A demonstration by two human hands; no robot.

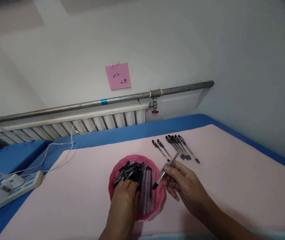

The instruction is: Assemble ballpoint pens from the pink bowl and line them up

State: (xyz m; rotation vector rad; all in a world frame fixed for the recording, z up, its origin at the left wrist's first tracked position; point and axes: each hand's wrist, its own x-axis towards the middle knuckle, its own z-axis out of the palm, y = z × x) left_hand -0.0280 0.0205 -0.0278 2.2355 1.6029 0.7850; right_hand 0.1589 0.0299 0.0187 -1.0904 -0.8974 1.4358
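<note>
A pink bowl [162,204] with a wavy rim holds black pen caps [126,174] on its left side and clear pen barrels [146,191] on its right. My left hand [125,196] reaches into the bowl over the caps, its fingers bent and pressed together. The fingertips are hidden, so what they grip does not show. Just right of the rim, my right hand [184,181] pinches a pen [160,178] between thumb and fingers. That pen slants, its black end low over the bowl and its grey end up, with no cap visible on it.
Several capped pens [182,146] lie in a loose row on the pink table cover [82,186] beyond my right hand. At left, a power strip [29,183] with plugs and white cables rests on blue cloth. A radiator [117,120] and pipe run along the wall.
</note>
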